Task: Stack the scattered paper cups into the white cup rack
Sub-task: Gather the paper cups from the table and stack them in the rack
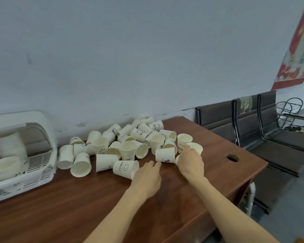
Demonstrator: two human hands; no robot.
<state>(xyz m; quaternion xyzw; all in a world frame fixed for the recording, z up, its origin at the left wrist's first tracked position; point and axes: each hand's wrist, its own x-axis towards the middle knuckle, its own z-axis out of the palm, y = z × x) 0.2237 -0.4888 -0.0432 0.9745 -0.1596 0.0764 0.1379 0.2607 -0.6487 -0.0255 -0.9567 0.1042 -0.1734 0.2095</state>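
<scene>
Several white paper cups (128,142) lie and stand scattered in a pile on the brown table (77,199), some printed "HELLO" or "Beer". The white cup rack (46,123) stands at the table's left end, with stacks of cups (9,148) lying inside it. My left hand (147,179) reaches forward with straight fingers, just right of a "HELLO" cup (124,168) that lies on its side. Over a small cup (178,158) at the pile's right edge, my right hand (190,163) curls round it. Only that cup's rim shows.
A round cable hole (232,157) sits in the table near its right edge. Dark chairs (263,130) stand in a row to the right along the wall. The pale wall runs close behind the pile. A red poster (295,55) hangs at the upper right.
</scene>
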